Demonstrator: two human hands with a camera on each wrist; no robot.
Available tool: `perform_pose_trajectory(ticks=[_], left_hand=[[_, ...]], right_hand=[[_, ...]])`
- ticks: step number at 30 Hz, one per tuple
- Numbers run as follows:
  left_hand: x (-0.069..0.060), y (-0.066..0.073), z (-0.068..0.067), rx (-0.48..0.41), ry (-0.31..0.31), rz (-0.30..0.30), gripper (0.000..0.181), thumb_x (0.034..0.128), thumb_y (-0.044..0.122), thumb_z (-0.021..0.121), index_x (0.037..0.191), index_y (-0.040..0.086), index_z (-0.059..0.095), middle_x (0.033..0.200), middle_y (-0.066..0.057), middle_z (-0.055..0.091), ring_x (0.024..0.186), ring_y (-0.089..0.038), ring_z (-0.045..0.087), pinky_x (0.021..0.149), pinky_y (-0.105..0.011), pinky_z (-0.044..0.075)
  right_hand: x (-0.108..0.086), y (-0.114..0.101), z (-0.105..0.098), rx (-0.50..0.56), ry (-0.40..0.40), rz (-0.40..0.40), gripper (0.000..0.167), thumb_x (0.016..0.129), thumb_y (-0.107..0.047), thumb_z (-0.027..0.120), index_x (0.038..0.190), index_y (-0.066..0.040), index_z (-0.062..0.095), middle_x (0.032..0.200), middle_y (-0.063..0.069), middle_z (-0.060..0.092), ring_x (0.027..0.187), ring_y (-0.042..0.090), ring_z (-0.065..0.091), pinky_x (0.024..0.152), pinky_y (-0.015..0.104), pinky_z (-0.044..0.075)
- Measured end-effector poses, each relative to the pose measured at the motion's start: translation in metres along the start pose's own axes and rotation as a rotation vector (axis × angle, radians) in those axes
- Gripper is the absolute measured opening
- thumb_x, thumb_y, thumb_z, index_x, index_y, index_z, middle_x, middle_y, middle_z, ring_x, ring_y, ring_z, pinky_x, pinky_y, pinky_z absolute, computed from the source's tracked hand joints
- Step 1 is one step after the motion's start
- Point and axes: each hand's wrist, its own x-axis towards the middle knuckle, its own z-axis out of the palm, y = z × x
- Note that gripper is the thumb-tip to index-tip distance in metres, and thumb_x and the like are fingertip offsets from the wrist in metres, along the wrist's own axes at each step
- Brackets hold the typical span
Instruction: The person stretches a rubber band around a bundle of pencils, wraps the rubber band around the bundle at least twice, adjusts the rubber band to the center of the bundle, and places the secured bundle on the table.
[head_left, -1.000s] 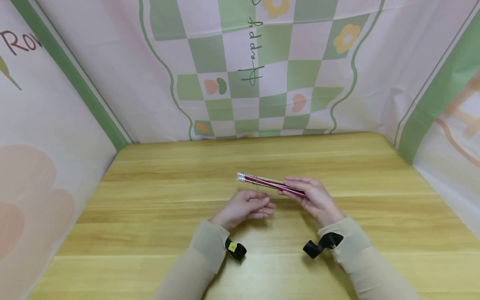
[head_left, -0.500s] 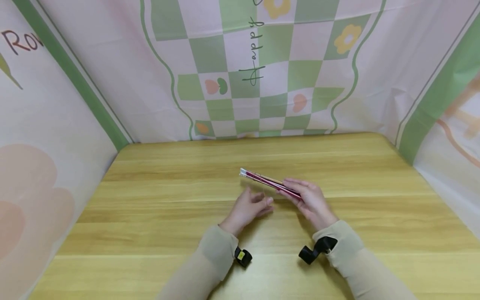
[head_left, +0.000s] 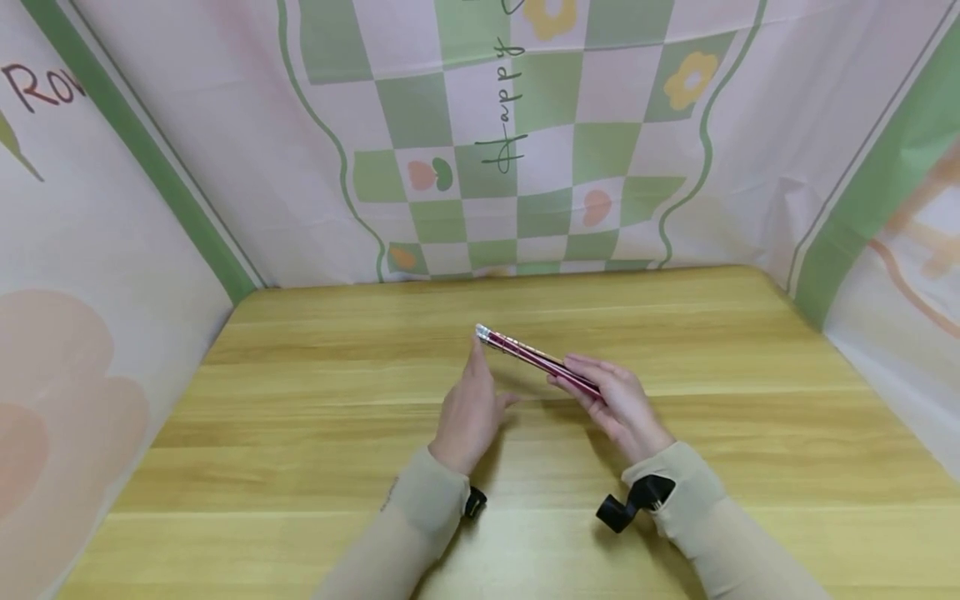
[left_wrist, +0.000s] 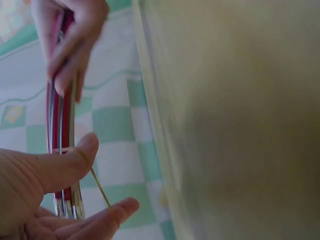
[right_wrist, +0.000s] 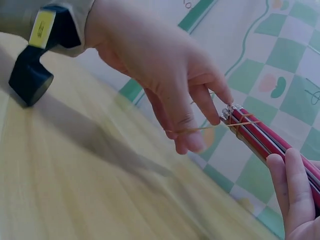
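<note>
I have the right hand (head_left: 618, 408) gripping the pencils (head_left: 536, 357) above the desk (head_left: 315, 392), silver ends (head_left: 483, 332) outward. The left hand (head_left: 469, 415) is spread beside those ends, a band (right_wrist: 200, 128) stretched from its thumb to the pencils, which it also wraps.

The sticks (right_wrist: 271, 137) look glossy (the table (head_left: 315, 375), wood-grained).

booth-like space: printed hangings (head_left: 420, 108), table (head_left: 675, 325)
</note>
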Motion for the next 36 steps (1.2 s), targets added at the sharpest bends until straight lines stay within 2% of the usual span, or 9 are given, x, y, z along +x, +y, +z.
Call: perform_pose_trajectory(ticks=[2,6,9,11,16,20,24,31,36], left_hand=[[0.002,-0.005,-0.003,0.07,0.058,0.08,0.1,0.0844,0.022,0.078,0.156,-0.002,0.012,0.156,-0.023,0.036,0.045,-0.006,0.037,0.045,-0.017,0.037],[0.005,-0.014,-0.009,0.175,0.162,0.237,0.09,0.0831,0.019,0.078,0.153,-0.003,0.026,0.155,-0.026,0.036,0.044,-0.003,0.03,0.043,-0.015,0.035],[0.007,-0.019,-0.013,0.172,0.17,0.289,0.086,0.0823,0.018,0.079,0.151,-0.002,0.032,0.154,-0.024,0.038,0.044,-0.005,0.033,0.051,-0.017,0.045],[0.009,-0.022,-0.016,0.147,0.157,0.312,0.084,0.0818,0.018,0.079,0.15,-0.001,0.035,0.154,-0.022,0.039,0.047,-0.008,0.043,0.066,-0.02,0.055],[0.012,-0.029,-0.021,0.126,0.17,0.414,0.079,0.0785,0.017,0.082,0.146,0.0,0.044,0.152,-0.016,0.044,0.08,-0.024,0.07,0.092,-0.03,0.055],[0.014,-0.033,-0.022,0.093,0.184,0.495,0.073,0.0761,0.013,0.084,0.141,0.002,0.052,0.149,-0.014,0.048,0.11,-0.027,0.068,0.097,-0.029,0.053],[0.015,-0.034,-0.022,0.04,0.144,0.542,0.065,0.0756,0.012,0.083,0.135,0.003,0.058,0.144,-0.012,0.054,0.128,-0.027,0.058,0.104,-0.03,0.048],[0.018,-0.038,-0.02,-0.188,0.08,0.62,0.04,0.0797,0.011,0.08,0.118,0.005,0.071,0.118,-0.01,0.072,0.112,-0.023,0.067,0.1,-0.026,0.052],[0.017,-0.038,-0.018,-0.329,0.013,0.536,0.03,0.0806,0.009,0.079,0.11,0.005,0.074,0.108,-0.008,0.075,0.096,-0.019,0.07,0.083,-0.021,0.057]], right_hand=[[0.0,-0.001,0.001,0.003,0.003,0.001,0.015,0.096,0.004,0.058,0.094,-0.003,0.072,0.1,0.015,0.068,0.084,0.025,0.075,0.084,0.02,0.056],[0.001,-0.003,0.0,0.009,-0.008,0.0,0.013,0.096,0.005,0.058,0.098,0.0,0.07,0.099,0.016,0.068,0.084,0.026,0.075,0.084,0.021,0.057],[0.002,-0.006,-0.003,0.013,-0.021,0.018,0.012,0.095,0.006,0.058,0.099,0.002,0.069,0.098,0.016,0.069,0.085,0.027,0.075,0.084,0.023,0.057],[0.002,-0.008,-0.005,0.006,-0.032,0.032,0.013,0.095,0.007,0.058,0.097,0.002,0.07,0.097,0.016,0.069,0.085,0.027,0.075,0.083,0.023,0.058],[0.002,-0.015,-0.009,-0.086,-0.069,0.045,0.017,0.095,0.007,0.059,0.094,-0.002,0.073,0.096,0.016,0.07,0.083,0.026,0.075,0.08,0.02,0.058],[0.001,-0.021,-0.012,-0.169,-0.105,0.031,0.02,0.095,0.008,0.058,0.092,-0.003,0.075,0.094,0.015,0.071,0.08,0.025,0.075,0.078,0.02,0.058],[-0.002,-0.028,-0.015,-0.231,-0.161,0.025,0.025,0.095,0.009,0.055,0.09,-0.004,0.076,0.093,0.013,0.073,0.08,0.025,0.075,0.077,0.022,0.059],[-0.003,-0.037,-0.021,-0.353,-0.223,0.027,0.024,0.093,0.01,0.059,0.091,-0.006,0.077,0.094,0.012,0.074,0.081,0.025,0.075,0.078,0.023,0.059],[-0.003,-0.038,-0.023,-0.384,-0.238,0.029,0.025,0.093,0.01,0.058,0.09,-0.007,0.077,0.093,0.012,0.074,0.079,0.026,0.075,0.077,0.023,0.059]])
